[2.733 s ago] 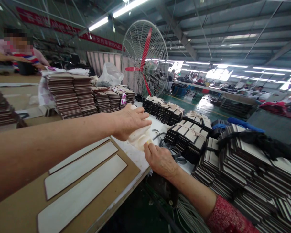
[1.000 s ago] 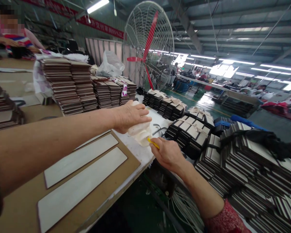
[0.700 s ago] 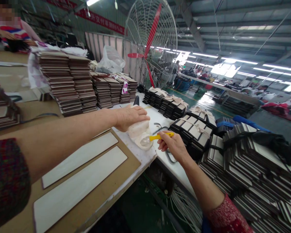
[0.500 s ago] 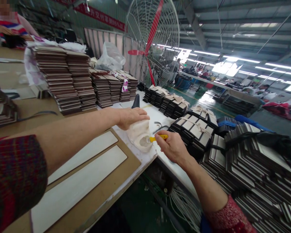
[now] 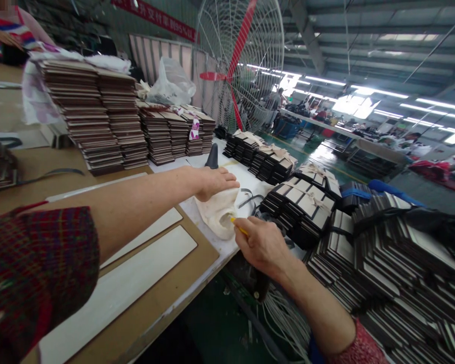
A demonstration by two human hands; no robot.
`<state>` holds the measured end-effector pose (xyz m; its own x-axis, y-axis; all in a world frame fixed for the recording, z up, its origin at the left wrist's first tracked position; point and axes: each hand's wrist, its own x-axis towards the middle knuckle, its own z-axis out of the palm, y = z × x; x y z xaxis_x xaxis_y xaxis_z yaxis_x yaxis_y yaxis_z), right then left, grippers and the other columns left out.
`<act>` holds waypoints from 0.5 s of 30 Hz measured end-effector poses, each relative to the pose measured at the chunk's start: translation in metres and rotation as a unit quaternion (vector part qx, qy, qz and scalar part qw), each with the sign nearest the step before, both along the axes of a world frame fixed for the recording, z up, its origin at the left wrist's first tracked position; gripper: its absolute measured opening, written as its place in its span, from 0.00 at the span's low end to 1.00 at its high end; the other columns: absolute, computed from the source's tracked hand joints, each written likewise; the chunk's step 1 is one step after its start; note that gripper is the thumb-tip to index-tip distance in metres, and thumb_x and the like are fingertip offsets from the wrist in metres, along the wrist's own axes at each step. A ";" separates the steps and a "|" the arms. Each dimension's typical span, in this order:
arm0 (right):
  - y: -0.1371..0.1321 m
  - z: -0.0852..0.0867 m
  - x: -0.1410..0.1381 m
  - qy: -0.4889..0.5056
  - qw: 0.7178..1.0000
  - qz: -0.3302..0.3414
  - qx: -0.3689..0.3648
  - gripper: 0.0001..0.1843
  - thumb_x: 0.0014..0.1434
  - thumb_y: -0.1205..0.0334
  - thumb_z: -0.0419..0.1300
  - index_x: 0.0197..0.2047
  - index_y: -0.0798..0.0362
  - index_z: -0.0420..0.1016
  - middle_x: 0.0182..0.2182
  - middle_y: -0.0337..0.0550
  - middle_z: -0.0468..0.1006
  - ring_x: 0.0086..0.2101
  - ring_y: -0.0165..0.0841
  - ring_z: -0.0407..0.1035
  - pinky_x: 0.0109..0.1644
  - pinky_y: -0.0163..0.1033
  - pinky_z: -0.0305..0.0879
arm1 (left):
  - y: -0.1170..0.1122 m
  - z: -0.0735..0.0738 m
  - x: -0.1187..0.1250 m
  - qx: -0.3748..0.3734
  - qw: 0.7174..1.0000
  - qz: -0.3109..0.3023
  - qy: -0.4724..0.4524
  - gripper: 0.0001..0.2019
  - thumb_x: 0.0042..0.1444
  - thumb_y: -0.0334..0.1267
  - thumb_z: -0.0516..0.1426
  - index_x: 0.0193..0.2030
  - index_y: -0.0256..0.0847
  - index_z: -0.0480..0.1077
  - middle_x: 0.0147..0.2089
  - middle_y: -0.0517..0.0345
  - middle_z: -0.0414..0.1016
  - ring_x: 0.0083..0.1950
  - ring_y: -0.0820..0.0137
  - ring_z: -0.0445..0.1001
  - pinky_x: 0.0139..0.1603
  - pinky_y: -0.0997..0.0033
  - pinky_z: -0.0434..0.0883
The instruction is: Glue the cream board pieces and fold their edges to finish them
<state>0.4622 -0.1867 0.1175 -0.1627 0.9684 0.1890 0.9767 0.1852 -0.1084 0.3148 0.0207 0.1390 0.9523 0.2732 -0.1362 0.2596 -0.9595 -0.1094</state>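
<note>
In the head view a whitish, glue-crusted tub (image 5: 217,216) leans over at the table corner, its mouth towards me. My left hand (image 5: 216,182) lies across the top of this tub with its fingers stretched out. The thumb is hidden from me. My right hand (image 5: 263,246) is closed around the yellow handle of a brush (image 5: 239,226), whose tip points into the tub's mouth. The bristles do not show clearly. Two long white panels lie below my left forearm, the nearer panel (image 5: 136,288) on a brown board (image 5: 207,255).
Tall stacks of brown-edged boards (image 5: 81,116) stand at the left back. Black-edged tied bundles (image 5: 299,202) line the right side, with more stacks (image 5: 394,253) nearer. A dark cone (image 5: 212,156) stands behind my left hand. A large fan (image 5: 238,65) rises beyond.
My right hand has moved left and slightly down with the brush, closer to the tub's mouth. The left hand has shifted slightly right along the top of the tub.
</note>
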 end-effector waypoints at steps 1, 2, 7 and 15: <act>0.000 -0.005 -0.005 -0.052 0.999 -0.003 -0.001 0.11 0.69 0.62 0.55 0.42 0.51 0.80 0.33 0.45 0.82 0.28 0.34 0.75 0.31 0.35 0.61 | 0.000 -0.001 0.000 0.000 1.000 0.000 0.000 0.50 0.40 0.26 0.62 0.74 0.48 0.54 0.76 0.44 0.56 0.74 0.48 0.56 0.61 0.47 0.72; 0.001 -0.010 -0.009 -0.088 0.996 -0.009 -0.004 0.11 0.70 0.61 0.55 0.42 0.51 0.79 0.33 0.45 0.82 0.27 0.34 0.75 0.30 0.35 0.60 | 0.001 -0.001 0.000 0.003 1.000 -0.002 0.000 0.50 0.40 0.26 0.62 0.74 0.48 0.54 0.76 0.44 0.56 0.74 0.48 0.56 0.61 0.47 0.72; 0.020 -0.027 -0.009 -0.038 0.999 -0.009 0.010 0.12 0.71 0.61 0.54 0.45 0.51 0.79 0.35 0.45 0.83 0.32 0.36 0.77 0.35 0.36 0.63 | -0.002 -0.002 -0.003 0.025 1.000 -0.003 0.006 0.50 0.41 0.25 0.62 0.74 0.47 0.52 0.76 0.43 0.55 0.74 0.50 0.56 0.61 0.51 0.72; 0.004 -0.007 0.020 0.280 0.957 0.016 -0.068 0.13 0.66 0.63 0.57 0.44 0.51 0.84 0.28 0.38 0.81 0.28 0.32 0.74 0.34 0.35 0.65 | -0.004 -0.003 -0.005 0.036 0.999 -0.002 0.000 0.49 0.44 0.26 0.62 0.74 0.47 0.51 0.77 0.43 0.54 0.74 0.50 0.55 0.61 0.50 0.72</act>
